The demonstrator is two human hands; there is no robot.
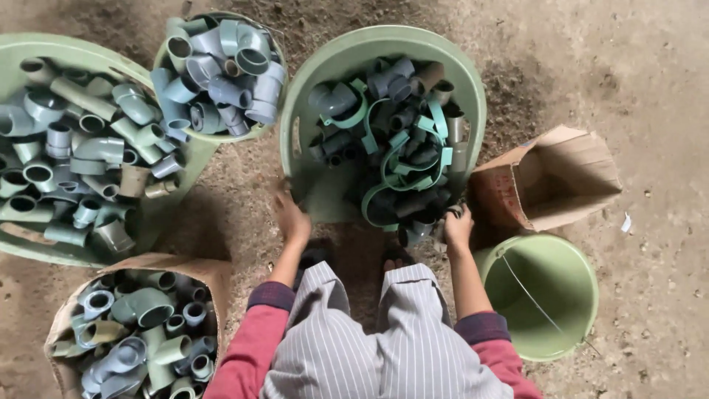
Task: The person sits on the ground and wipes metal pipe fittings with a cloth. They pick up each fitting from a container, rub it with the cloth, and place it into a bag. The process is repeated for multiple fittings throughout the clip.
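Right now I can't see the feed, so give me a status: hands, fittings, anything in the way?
Left hand on basin rim. Right hand among dark pipe fittings at basin's near edge; grip unclear. Empty green bucket, open carton beside right hand.

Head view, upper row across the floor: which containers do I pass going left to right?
Large green tub of fittings → small green bucket of grey fittings → green basket of dark fittings → open cardboard box.

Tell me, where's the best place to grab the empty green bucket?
Probably by the thin wire handle, reaching straight down from above. The green bucket stands upright and open, and the handle lies across its mouth, so fingers could hook under it. The smooth rim is the second choice. The right hand is the closer one.
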